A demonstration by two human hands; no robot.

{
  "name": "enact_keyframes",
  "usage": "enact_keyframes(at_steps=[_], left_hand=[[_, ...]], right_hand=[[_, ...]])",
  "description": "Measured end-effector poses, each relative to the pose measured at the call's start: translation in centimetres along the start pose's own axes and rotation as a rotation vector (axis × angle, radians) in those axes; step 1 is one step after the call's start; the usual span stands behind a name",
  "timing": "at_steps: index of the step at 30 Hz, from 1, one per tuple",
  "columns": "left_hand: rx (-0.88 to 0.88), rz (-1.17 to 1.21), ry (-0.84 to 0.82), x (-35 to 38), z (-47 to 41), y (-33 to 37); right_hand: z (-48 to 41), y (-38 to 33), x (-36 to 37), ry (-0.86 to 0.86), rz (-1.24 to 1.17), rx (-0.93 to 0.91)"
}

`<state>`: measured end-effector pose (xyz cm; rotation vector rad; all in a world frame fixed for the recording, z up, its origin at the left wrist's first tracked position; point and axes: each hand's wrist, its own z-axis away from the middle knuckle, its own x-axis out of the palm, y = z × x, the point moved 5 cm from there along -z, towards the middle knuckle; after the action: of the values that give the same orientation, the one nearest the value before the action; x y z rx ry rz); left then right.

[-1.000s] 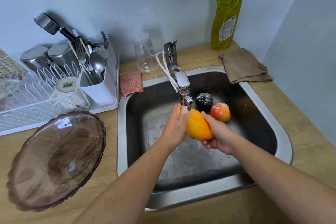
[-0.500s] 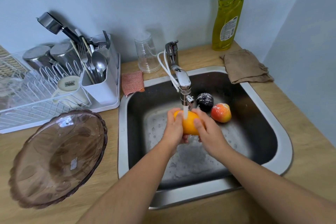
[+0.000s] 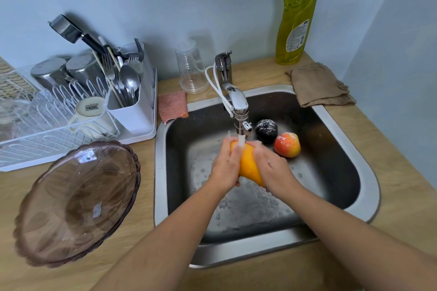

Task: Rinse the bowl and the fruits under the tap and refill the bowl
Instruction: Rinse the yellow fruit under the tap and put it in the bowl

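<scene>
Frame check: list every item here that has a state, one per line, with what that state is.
Tap: running, stream hitting the orange fruit.
Orange fruit: held under the stream.
Left hand: closed on the orange fruit.
Right hand: closed on the orange fruit.
Bowl: empty, on the counter.
Dark fruit: lying in the sink, wet.
Red fruit: lying in the sink, wet.
Clear cup: upside down.
Soap bottle: upright, capped.

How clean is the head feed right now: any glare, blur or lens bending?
Head view: soft, even light; glare on the chrome tap; wide-angle bending at the steel sink rim; translucent brown scalloped bowl sharp; both hands, left hand and right hand, slightly soft around the orange fruit.
</scene>
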<state>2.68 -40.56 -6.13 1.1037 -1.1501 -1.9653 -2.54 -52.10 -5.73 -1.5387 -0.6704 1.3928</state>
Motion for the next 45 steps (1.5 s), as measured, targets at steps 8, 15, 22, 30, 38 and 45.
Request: enact_keyframes(at_steps=[8,15,22,30,38,45], left_hand=[[-0.103,0.132,0.087,0.2,-0.7,0.1],[0.131,0.015,0.181,-0.9,-0.6,0.9],[0.044,0.100,-0.029,0.6,-1.4,0.3],[-0.160,0.408,-0.090,2.3,-1.0,-0.3],[-0.243,0.835,-0.040,2.9,-0.7,-0.2],[-0.323,0.857,0.165,1.4,-1.3,-0.4]], right_hand=[[0.6,-0.2,-0.1,0.062,0.053,0.016],[0.4,0.7,1.0,-0.115,-0.354,0.276],[0.6,2.1,0.3,-0.131,-0.249,0.239],[-0.2,1.4,0.6,-0.062,-0.142,-0.032],[-0.8,-1.0,0.8,-0.054,-0.328,-0.009],[1.3,0.0,2.8,-0.103,-0.126,-0.089]])
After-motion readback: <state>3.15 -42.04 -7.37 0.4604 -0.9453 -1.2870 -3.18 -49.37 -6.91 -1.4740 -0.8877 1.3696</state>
